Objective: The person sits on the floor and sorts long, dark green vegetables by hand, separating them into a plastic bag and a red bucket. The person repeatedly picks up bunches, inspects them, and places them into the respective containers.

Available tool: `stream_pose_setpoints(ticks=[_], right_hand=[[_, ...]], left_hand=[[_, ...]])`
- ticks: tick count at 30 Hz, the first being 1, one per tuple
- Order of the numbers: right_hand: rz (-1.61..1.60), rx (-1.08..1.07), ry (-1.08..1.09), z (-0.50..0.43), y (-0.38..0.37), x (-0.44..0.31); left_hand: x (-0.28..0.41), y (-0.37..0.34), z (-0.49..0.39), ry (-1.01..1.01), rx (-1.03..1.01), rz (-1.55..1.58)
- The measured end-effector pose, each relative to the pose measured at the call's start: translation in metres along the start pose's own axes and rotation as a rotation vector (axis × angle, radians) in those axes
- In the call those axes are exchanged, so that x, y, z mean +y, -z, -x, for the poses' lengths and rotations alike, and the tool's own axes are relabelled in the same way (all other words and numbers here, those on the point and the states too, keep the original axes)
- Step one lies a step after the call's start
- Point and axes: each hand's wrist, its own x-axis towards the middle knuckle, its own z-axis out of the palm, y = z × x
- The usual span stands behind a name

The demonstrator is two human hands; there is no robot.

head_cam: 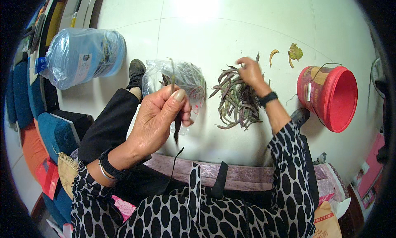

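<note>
In the head view my left hand (162,112) is raised, thumb pressed against curled fingers, gripping a long dark bean pod (177,129). One end of the pod sticks out above the fist and the other hangs below. My right hand (252,73) is over the far side of a heap of purple-green bean pods (239,99) on the floor. Its fingers are bent and slightly blurred, so whether they pinch a pod does not show. Behind my left hand lies a clear plastic bag (191,75) with more pods inside, partly hidden by that hand.
A red bucket (326,97) lies tipped at the right, mouth sideways. Near it are a yellowed pod (273,57) and a withered leaf (296,52). A bagged blue water jug (88,57) lies at the left. My shoes (136,74) flank the bag and heap.
</note>
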Motion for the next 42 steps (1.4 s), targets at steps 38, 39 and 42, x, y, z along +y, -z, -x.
stream_pose_setpoints(ticks=[38,39,42], right_hand=[[-1.510,-0.777,0.083,0.136,0.044,-0.175],[-1.460,-0.805,0.079,0.136,0.044,-0.170],[-1.254,-0.860,0.096,0.132,0.032,-0.143]], left_hand=[[0.004,-0.001,-0.001,0.243,-0.134,0.029],[0.004,-0.002,0.000,0.256,-0.127,0.013],[0.009,-0.004,0.002,0.293,-0.205,-0.040]])
